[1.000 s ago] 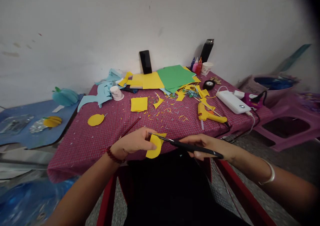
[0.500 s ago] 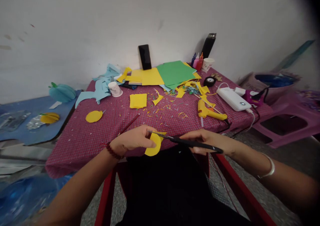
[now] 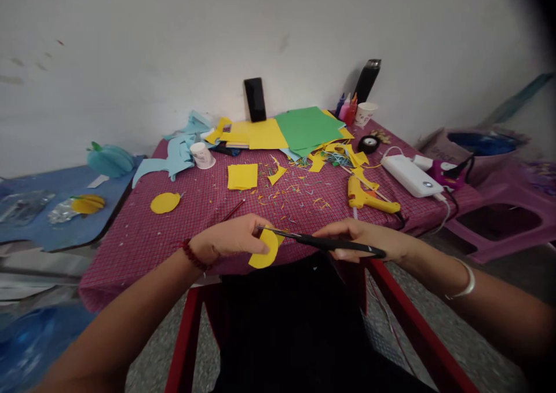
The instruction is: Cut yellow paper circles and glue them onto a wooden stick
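My left hand [image 3: 230, 239] pinches a rounded yellow paper piece [image 3: 264, 251] just in front of the near edge of the table [image 3: 143, 236], which has a red checked cloth. My right hand [image 3: 362, 239] is closed round the handles of black scissors [image 3: 321, 242], whose blades reach left across the top of the yellow piece. A thin red stick [image 3: 232, 210] lies on the cloth just behind my left hand.
On the cloth lie a yellow circle [image 3: 165, 203], a yellow square [image 3: 242, 176], a yellow glue gun [image 3: 369, 199], a white power bank [image 3: 410, 175], green and yellow sheets [image 3: 299, 127], paper cups and scraps. A phone [image 3: 255, 99] leans on the wall. A pink stool [image 3: 508, 219] stands right.
The yellow piece has turned a little in my left hand, and the scissors' blades have worked further along its edge. Both hands stay at the table's front edge.
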A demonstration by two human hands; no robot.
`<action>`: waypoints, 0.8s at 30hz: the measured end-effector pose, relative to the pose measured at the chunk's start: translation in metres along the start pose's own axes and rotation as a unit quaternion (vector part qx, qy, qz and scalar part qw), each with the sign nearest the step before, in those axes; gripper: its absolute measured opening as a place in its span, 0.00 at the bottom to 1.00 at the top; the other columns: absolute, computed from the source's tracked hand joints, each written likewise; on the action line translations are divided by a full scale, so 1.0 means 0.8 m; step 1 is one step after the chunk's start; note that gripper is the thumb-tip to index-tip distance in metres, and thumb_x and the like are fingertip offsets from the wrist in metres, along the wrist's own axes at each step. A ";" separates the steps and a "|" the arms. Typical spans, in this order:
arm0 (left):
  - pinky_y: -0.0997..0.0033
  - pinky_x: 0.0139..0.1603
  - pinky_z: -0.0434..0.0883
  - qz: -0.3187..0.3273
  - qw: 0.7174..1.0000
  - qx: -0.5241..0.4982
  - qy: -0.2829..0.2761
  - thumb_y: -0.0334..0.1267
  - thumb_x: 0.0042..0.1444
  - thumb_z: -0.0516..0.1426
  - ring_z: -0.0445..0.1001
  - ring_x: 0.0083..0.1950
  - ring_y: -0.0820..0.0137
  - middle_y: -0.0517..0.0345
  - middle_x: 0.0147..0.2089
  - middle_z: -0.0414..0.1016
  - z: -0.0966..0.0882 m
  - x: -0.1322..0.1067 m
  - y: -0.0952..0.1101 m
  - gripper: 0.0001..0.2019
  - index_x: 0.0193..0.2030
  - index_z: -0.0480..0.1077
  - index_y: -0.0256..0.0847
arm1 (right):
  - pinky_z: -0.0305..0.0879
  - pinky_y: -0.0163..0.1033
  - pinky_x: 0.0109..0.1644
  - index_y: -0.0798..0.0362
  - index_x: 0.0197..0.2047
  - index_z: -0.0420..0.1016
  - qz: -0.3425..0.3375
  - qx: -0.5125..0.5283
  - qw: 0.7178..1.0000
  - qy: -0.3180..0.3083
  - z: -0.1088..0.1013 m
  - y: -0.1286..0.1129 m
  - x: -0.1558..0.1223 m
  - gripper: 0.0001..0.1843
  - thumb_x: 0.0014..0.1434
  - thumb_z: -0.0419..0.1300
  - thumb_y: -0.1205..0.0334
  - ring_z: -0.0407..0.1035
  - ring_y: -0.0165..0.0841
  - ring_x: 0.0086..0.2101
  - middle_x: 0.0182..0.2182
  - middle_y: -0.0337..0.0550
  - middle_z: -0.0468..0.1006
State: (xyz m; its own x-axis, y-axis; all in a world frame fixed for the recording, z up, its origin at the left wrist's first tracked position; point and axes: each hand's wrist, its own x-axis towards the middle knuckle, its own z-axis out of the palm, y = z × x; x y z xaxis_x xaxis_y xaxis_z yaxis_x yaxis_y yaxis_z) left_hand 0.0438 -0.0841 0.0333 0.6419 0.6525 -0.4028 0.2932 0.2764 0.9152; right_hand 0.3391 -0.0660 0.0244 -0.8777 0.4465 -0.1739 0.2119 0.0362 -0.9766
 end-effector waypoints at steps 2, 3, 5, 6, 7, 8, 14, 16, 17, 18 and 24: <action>0.77 0.28 0.64 -0.003 1.000 0.009 -0.001 0.29 0.41 0.60 0.68 0.26 0.76 0.61 0.27 0.73 -0.003 -0.001 0.000 0.09 0.33 0.74 0.36 | 0.51 0.30 0.23 0.56 0.55 0.72 -0.002 -0.025 1.000 0.005 -0.001 -0.004 0.003 0.26 0.58 0.61 0.49 0.55 0.24 0.23 0.27 0.37 0.68; 0.77 0.27 0.64 -0.005 1.000 0.017 0.003 0.29 0.41 0.60 0.68 0.26 0.76 0.61 0.27 0.73 -0.005 -0.002 0.000 0.09 0.33 0.74 0.36 | 0.52 0.30 0.23 0.56 0.55 0.72 -0.005 -0.038 0.999 0.007 -0.001 -0.005 0.005 0.25 0.58 0.61 0.50 0.56 0.24 0.23 0.27 0.37 0.68; 0.77 0.27 0.64 -0.007 0.999 0.031 0.009 0.29 0.41 0.60 0.68 0.26 0.75 0.61 0.27 0.73 -0.010 -0.004 0.001 0.09 0.33 0.74 0.36 | 0.52 0.30 0.24 0.56 0.55 0.73 -0.013 -0.057 0.998 0.010 -0.003 -0.005 0.010 0.25 0.59 0.60 0.51 0.56 0.25 0.24 0.27 0.36 0.68; 0.77 0.26 0.64 -0.009 0.999 0.033 0.010 0.29 0.40 0.61 0.68 0.26 0.75 0.61 0.27 0.73 -0.013 -0.004 0.002 0.09 0.33 0.74 0.36 | 0.52 0.30 0.24 0.55 0.55 0.72 -0.016 -0.062 0.998 0.008 -0.004 -0.004 0.012 0.25 0.59 0.60 0.51 0.56 0.25 0.24 0.26 0.36 0.68; 0.77 0.27 0.64 -0.009 0.999 0.031 0.010 0.29 0.40 0.61 0.68 0.26 0.75 0.61 0.26 0.73 -0.017 -0.004 0.002 0.09 0.32 0.74 0.36 | 0.53 0.30 0.25 0.55 0.55 0.72 -0.019 -0.067 0.998 0.007 -0.006 -0.003 0.015 0.25 0.59 0.60 0.50 0.56 0.25 0.23 0.26 0.36 0.68; 0.77 0.27 0.65 -0.008 1.000 0.025 0.009 0.29 0.39 0.61 0.68 0.26 0.75 0.61 0.26 0.74 -0.021 -0.004 0.001 0.09 0.32 0.74 0.35 | 0.53 0.31 0.25 0.54 0.56 0.72 -0.021 -0.072 0.997 0.007 -0.007 -0.002 0.019 0.25 0.59 0.60 0.50 0.57 0.25 0.23 0.26 0.36 0.68; 0.77 0.26 0.66 0.020 0.996 -0.072 0.043 0.28 0.36 0.64 0.71 0.25 0.74 0.57 0.26 0.76 -0.056 0.008 -0.023 0.10 0.30 0.75 0.32 | 0.49 0.30 0.22 0.55 0.58 0.70 -0.006 -0.093 0.995 0.033 -0.008 0.000 0.054 0.29 0.58 0.60 0.47 0.53 0.23 0.20 0.23 0.33 0.65; 0.75 0.27 0.67 0.033 0.993 -0.101 0.060 0.30 0.36 0.65 0.72 0.25 0.72 0.54 0.26 0.77 -0.069 0.013 -0.038 0.11 0.30 0.75 0.30 | 0.48 0.29 0.21 0.56 0.59 0.69 0.007 -0.094 0.995 0.043 -0.007 0.002 0.070 0.30 0.59 0.58 0.46 0.52 0.23 0.18 0.21 0.32 0.64; 0.75 0.27 0.67 0.040 0.990 -0.111 0.071 0.31 0.36 0.65 0.72 0.25 0.72 0.53 0.26 0.77 -0.075 0.015 -0.045 0.11 0.30 0.75 0.30 | 0.50 0.30 0.21 0.56 0.59 0.69 0.008 -0.100 0.994 0.052 -0.008 0.005 0.079 0.30 0.59 0.58 0.46 0.55 0.24 0.19 0.21 0.33 0.66; 0.75 0.26 0.67 0.049 0.987 -0.123 0.088 0.31 0.36 0.65 0.72 0.24 0.72 0.53 0.26 0.77 -0.080 0.016 -0.052 0.11 0.29 0.75 0.30 | 0.55 0.30 0.23 0.55 0.58 0.69 0.001 -0.114 0.991 0.071 -0.010 0.008 0.086 0.29 0.59 0.58 0.47 0.60 0.25 0.21 0.24 0.35 0.71; 0.80 0.26 0.67 0.148 0.936 -0.203 0.246 0.32 0.39 0.66 0.71 0.23 0.78 0.62 0.24 0.75 -0.081 -0.001 -0.061 0.08 0.28 0.73 0.36 | 0.66 0.45 0.48 0.51 0.60 0.67 0.032 -0.430 0.855 0.289 -0.037 0.036 0.099 0.24 0.59 0.55 0.60 0.72 0.44 0.45 0.49 0.50 0.77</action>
State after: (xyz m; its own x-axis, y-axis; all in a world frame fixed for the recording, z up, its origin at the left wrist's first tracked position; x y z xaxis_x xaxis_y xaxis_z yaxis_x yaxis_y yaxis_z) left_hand -0.0170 -0.0528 -0.0102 0.2199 0.9611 -0.1669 -0.2044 0.2127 0.9555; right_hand 0.2881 -0.0034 -0.0137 -0.5471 0.8297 0.1112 0.7066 0.5289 -0.4700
